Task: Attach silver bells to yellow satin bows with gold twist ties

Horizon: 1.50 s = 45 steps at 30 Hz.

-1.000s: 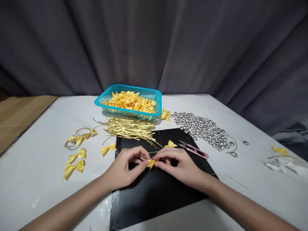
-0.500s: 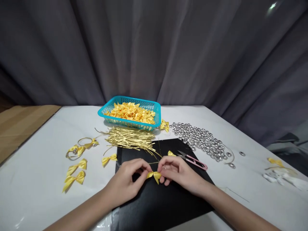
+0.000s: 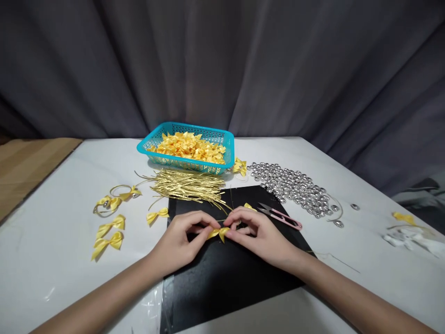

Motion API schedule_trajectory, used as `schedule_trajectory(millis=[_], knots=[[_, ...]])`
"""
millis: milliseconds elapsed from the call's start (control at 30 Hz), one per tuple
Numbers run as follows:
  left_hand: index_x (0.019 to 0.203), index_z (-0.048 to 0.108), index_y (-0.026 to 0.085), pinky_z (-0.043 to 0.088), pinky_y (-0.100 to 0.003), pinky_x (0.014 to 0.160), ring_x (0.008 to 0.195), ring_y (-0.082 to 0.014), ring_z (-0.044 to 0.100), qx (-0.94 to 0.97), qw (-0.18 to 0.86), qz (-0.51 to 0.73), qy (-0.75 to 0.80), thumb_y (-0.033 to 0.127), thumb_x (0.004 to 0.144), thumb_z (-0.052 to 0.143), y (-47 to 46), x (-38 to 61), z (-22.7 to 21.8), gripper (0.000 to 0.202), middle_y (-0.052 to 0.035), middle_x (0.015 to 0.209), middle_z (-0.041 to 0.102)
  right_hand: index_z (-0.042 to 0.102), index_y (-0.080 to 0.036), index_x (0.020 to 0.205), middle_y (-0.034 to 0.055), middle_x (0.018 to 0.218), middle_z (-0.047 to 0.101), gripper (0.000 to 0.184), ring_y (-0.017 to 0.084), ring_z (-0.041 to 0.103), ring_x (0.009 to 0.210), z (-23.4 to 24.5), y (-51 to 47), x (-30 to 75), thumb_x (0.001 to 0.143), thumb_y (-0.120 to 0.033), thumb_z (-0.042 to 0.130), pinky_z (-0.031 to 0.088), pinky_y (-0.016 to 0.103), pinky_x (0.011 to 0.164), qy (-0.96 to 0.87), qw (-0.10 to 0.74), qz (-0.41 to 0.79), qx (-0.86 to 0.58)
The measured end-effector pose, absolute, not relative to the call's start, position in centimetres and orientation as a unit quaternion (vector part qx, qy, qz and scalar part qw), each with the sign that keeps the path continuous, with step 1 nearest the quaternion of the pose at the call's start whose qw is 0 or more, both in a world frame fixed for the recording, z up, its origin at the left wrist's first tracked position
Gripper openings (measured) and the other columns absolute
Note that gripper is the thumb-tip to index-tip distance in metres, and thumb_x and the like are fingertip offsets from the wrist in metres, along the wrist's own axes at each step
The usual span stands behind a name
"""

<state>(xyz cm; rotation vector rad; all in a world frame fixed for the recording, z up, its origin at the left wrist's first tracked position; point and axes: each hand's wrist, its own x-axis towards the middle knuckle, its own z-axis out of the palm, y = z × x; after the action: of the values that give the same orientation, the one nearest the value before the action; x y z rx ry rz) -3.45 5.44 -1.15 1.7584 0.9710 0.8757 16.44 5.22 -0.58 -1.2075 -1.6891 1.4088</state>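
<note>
Over the black board (image 3: 236,287), a small yellow ribbon bow (image 3: 219,234) spans my fingertips. My left hand (image 3: 187,235) pinches its left end between thumb and forefinger. At its other end, my right hand (image 3: 259,235) is closed, thumb and forefinger pressed at the bow. A thin gold cord (image 3: 221,221) runs just behind the bow between the hands; the fingers hide its ends. Past my right fingers, another yellow bow (image 3: 249,206) peeks out. Pink-handled thread snips (image 3: 283,218) lie on the board to the right.
A blue basket (image 3: 184,163) full of yellow bows stands at the back, with a pile of gold cords (image 3: 187,185) before it. Silver oval gems (image 3: 295,188) spread at right. Loose bows (image 3: 109,243) lie at left; white ribbon pieces (image 3: 405,239) lie far right.
The view has tilted, so the table things sit higher in the picture. Both hands keep hold of the bow, and my right fingertips have come closer to my left ones.
</note>
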Motion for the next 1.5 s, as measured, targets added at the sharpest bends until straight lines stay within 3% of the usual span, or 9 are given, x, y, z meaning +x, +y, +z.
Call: schedule_trajectory(millis=[200,333,500,633,833,1067,1300,1500], knots=[[0.08,0.063,0.014,0.051,-0.02,0.062,0.068,-0.0115,0.062,0.698,0.468,0.358,0.408,0.018,0.082,0.053,5.5,-3.4,-0.8,0.011,-0.0034,0.076,0.066,0.063,-0.014,0.081,0.0046,0.087,0.058,0.02,0.01,0.059,0.074,-0.6,4.7,16.2,0.078,-0.034,0.064,0.052,0.02,0.065,-0.651,0.34,0.515,-0.442],[0.079,0.064,0.014,0.051,-0.021,0.061,0.067,-0.012,0.062,0.712,0.433,0.362,0.419,0.018,0.079,0.057,5.6,-3.4,-0.9,0.008,-0.0034,0.075,0.067,0.061,-0.015,0.079,0.002,0.074,0.061,0.024,0.008,0.059,0.064,-0.2,4.7,16.0,0.076,-0.038,0.066,0.05,0.018,0.059,-0.603,0.343,0.543,-0.473],[0.076,0.065,0.015,0.049,-0.021,0.057,0.063,-0.0117,0.062,0.732,0.389,0.368,0.42,0.02,0.08,0.061,5.7,-3.4,-1.2,0.007,-0.0025,0.072,0.067,0.062,-0.016,0.081,0.003,0.075,0.064,0.027,0.012,0.062,0.068,-0.1,4.7,16.0,0.075,-0.042,0.066,0.051,0.021,0.061,-0.599,0.348,0.533,-0.486],[0.084,0.063,0.017,0.046,-0.021,0.057,0.065,-0.0113,0.061,0.771,0.33,0.351,0.416,0.019,0.085,0.054,5.5,-3.6,-1.4,0.009,-0.0011,0.075,0.068,0.063,-0.016,0.092,0.0049,0.078,0.066,0.025,0.013,0.064,0.071,-0.2,4.6,16.1,0.08,-0.039,0.061,0.052,0.023,0.063,-0.63,0.35,0.5,-0.481],[0.093,0.053,0.019,0.046,-0.026,0.068,0.077,-0.0143,0.06,0.843,0.245,0.266,0.398,0.02,0.092,0.04,5.2,-3.6,-1.5,0.013,-0.0021,0.084,0.063,0.063,-0.016,0.087,0.005,0.078,0.066,0.026,0.013,0.063,0.072,0.1,4.9,16.4,0.081,-0.041,0.06,0.051,0.023,0.064,-0.635,0.315,0.523,-0.474],[0.089,0.048,0.019,0.045,-0.028,0.061,0.073,-0.0166,0.058,0.885,0.132,0.225,0.386,0.021,0.094,0.032,5.3,-3.4,-1.6,0.016,-0.002,0.08,0.059,0.066,-0.014,0.082,0.005,0.079,0.065,0.026,0.012,0.06,0.07,0.3,5.0,16.3,0.075,-0.039,0.066,0.05,0.021,0.061,-0.65,0.273,0.531,-0.469],[0.089,0.047,0.019,0.044,-0.027,0.058,0.071,-0.0159,0.058,0.886,0.1,0.245,0.382,0.02,0.094,0.031,5.2,-3.2,-1.6,0.017,-0.0016,0.077,0.059,0.069,-0.015,0.075,0.0044,0.076,0.066,0.018,0.011,0.06,0.065,-0.1,4.8,16.3,0.073,-0.033,0.069,0.05,0.02,0.057,-0.649,0.305,0.493,-0.494],[0.088,0.046,0.02,0.044,-0.025,0.058,0.068,-0.0143,0.059,0.885,0.096,0.274,0.365,0.016,0.093,0.032,5.1,-3.4,-1.5,0.016,-0.0009,0.076,0.06,0.06,-0.015,0.088,0.0017,0.072,0.064,0.026,0.01,0.061,0.064,0.5,4.9,16.4,0.075,-0.036,0.067,0.052,0.02,0.059,-0.56,0.314,0.613,-0.46]])
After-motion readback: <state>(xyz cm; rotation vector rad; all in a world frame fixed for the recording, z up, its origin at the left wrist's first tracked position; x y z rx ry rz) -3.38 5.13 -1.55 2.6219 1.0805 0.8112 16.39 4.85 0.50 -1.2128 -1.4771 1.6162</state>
